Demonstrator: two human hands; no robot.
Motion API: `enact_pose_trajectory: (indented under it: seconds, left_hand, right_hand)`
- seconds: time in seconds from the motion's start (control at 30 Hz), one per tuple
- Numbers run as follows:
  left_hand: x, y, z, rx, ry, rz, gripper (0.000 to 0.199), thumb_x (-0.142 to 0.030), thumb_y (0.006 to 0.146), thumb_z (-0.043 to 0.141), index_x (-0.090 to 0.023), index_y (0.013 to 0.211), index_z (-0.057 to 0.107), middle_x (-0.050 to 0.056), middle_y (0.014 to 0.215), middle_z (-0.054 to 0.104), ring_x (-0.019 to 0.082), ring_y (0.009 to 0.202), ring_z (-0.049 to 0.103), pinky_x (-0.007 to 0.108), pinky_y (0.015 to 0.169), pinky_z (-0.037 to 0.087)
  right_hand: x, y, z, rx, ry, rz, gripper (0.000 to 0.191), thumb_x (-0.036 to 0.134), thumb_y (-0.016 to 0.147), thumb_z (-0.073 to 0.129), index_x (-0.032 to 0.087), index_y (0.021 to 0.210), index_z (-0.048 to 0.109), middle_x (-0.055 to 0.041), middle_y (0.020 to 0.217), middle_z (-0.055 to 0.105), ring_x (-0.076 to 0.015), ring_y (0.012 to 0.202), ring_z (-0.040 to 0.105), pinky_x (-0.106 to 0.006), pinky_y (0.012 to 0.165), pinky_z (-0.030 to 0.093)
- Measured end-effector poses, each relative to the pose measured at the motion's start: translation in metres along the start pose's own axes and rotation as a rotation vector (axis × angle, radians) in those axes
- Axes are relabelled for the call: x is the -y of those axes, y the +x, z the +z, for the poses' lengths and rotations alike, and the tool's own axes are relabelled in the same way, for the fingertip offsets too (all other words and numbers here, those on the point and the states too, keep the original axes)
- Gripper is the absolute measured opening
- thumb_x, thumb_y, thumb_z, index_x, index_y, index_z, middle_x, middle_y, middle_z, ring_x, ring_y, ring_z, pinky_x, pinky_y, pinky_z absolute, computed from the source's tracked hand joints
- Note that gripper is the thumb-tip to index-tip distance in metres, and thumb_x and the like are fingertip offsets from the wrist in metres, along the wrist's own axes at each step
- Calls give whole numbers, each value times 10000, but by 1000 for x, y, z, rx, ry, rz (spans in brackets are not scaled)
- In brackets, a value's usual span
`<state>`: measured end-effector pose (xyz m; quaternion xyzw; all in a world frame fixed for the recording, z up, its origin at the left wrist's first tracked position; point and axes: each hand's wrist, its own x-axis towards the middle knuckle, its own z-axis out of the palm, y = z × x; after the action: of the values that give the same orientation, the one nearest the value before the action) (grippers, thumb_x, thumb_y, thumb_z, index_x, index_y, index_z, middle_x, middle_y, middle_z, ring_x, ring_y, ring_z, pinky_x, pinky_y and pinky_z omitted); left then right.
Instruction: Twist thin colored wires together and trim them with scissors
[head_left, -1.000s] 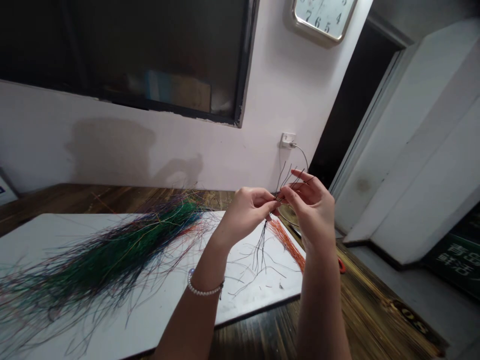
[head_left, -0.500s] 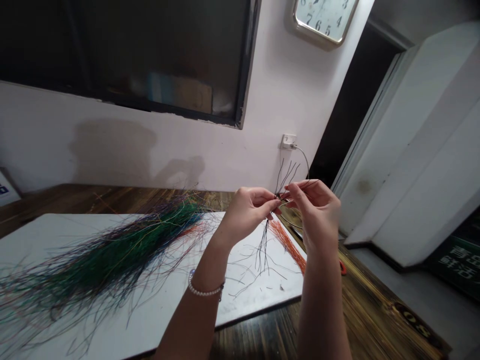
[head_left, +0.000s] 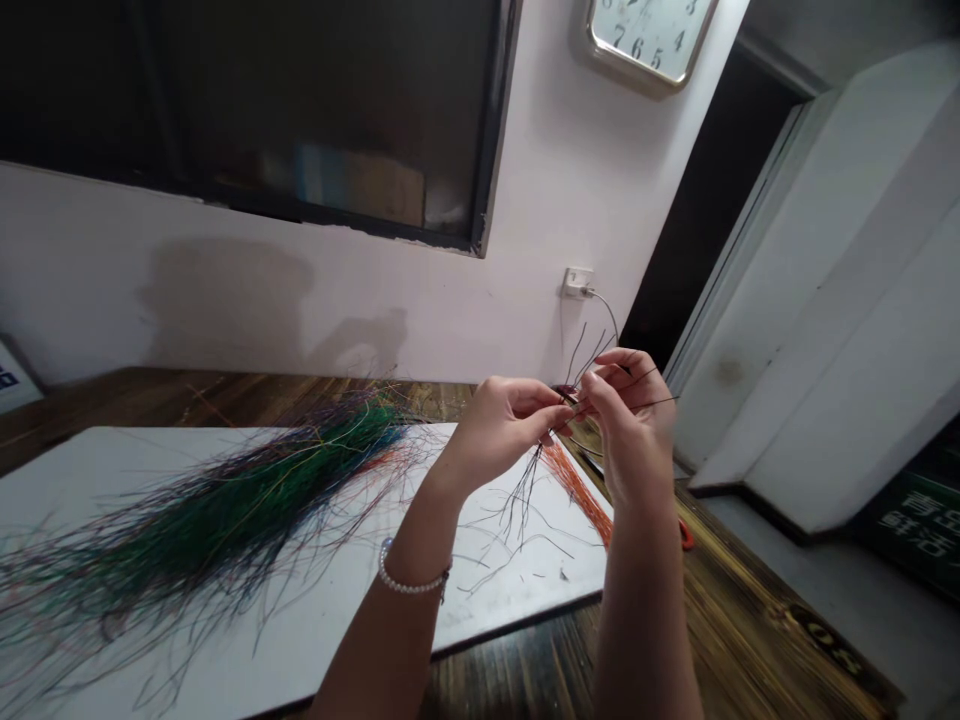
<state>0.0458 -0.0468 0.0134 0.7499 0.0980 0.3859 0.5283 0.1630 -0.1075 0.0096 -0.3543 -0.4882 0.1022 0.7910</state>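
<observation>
Head view: the dark wire bundle (head_left: 532, 470) is held above the white board (head_left: 495, 610). Its long axis runs obliquely; upper strands fan up and rightward, away from the board, and lower strands spread down toward it. The left grip (head_left: 517, 412), thumb against fingers, pinches the bundle's middle, strands projecting above and below. The right grip (head_left: 624, 405) pinches the upper strands just beside it.
</observation>
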Motion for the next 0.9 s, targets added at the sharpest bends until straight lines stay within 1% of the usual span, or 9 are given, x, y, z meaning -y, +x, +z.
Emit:
enact_pose_trajectory:
  seconds: [0.13, 0.2, 0.3, 0.37, 0.43, 0.57, 0.7, 0.83, 0.9]
  left_hand:
    - [-4, -1, 0, 9, 59, 5, 136, -229, 796, 634, -106, 769, 682, 41, 636, 659, 73, 517, 518, 202, 486, 402]
    - [-4, -1, -1, 13, 93, 9, 166, -255, 802, 630, -105, 761, 687, 27, 598, 632, 57, 476, 448, 197, 433, 325]
    - [-5, -1, -3, 17, 109, 27, 186, -258, 806, 625, -109, 712, 687, 3, 560, 584, 44, 450, 368, 205, 410, 243]
    - [-6, -2, -3, 23, 101, 39, 207, -241, 805, 621, -111, 654, 674, -7, 549, 560, 38, 444, 335, 210, 416, 226]
    - [-8, -2, -4, 35, 84, 28, 242, -246, 807, 617, -112, 608, 657, -14, 536, 541, 37, 440, 307, 216, 417, 207]
    - [-10, -3, -8, 70, 69, -51, 261, -317, 793, 637, -116, 628, 665, -16, 529, 526, 48, 455, 298, 219, 426, 194]
    - [-9, -3, -14, 89, 107, -106, 243, -349, 767, 663, -115, 708, 691, 1, 578, 562, 54, 468, 315, 222, 435, 203]
    - [-6, -3, -15, 54, 123, -66, 282, -382, 785, 640, -110, 785, 713, 12, 594, 570, 65, 478, 314, 237, 444, 186]
    - [-5, -2, -14, 24, 118, -31, 278, -377, 792, 633, -116, 740, 710, 6, 575, 556, 72, 489, 333, 238, 456, 210]
  right_hand:
    - [1, 1, -1, -9, 60, 30, 88, 218, 781, 625, 198, 854, 579, 48, 644, 506, -61, 530, 479, -179, 490, 422]
    - [2, 1, -2, 6, 67, 62, 126, 277, 796, 631, 190, 882, 601, 39, 641, 516, -65, 525, 482, -186, 478, 418]
    - [5, 1, -2, 32, 20, 111, 222, 333, 764, 680, 183, 924, 640, 42, 622, 503, -51, 494, 442, -172, 432, 359]
    - [6, 0, -2, 59, -34, 154, 221, 349, 733, 710, 172, 859, 668, 38, 607, 513, -42, 475, 413, -165, 406, 316]
    - [5, -1, -1, 76, -49, 180, 217, 371, 720, 718, 161, 734, 664, 38, 560, 515, -35, 439, 378, -167, 383, 285]
    - [1, -2, -2, 14, 4, 129, 265, 375, 718, 722, 162, 613, 605, 55, 476, 487, -30, 371, 345, -169, 340, 237]
    - [0, -1, -4, -26, 62, 46, 241, 348, 736, 717, 164, 623, 610, 40, 518, 533, -41, 404, 435, -168, 372, 335]
    - [3, 0, -6, 12, 116, 41, 150, 316, 762, 698, 181, 714, 654, 32, 593, 564, -53, 523, 528, -167, 496, 442]
    - [4, 0, -7, 47, 88, 69, 103, 274, 745, 717, 187, 783, 676, 26, 632, 591, -63, 579, 563, -175, 557, 471]
